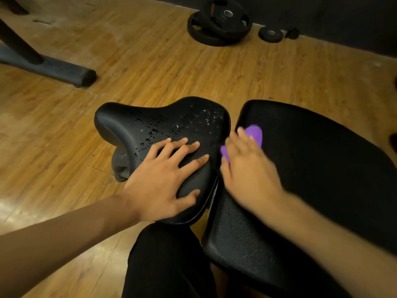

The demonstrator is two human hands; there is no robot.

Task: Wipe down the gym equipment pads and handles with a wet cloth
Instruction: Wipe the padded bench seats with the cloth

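**Two hands on black gym pads**

The left hand (pixel 165 177) lies flat, fingers spread, on the black saddle-shaped seat pad (pixel 150 123) in the middle, which is dotted with water drops. The blurry right hand (pixel 247 166) presses flat on a purple cloth (pixel 255 134) on the big black bumpy pad (pixel 318 160) at the right. The hand hides most of the cloth.

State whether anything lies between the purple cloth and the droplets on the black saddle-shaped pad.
The left hand lies flat on the black saddle-shaped pad, fingers between the purple cloth and the nearer droplets; the farther droplets are unobstructed.
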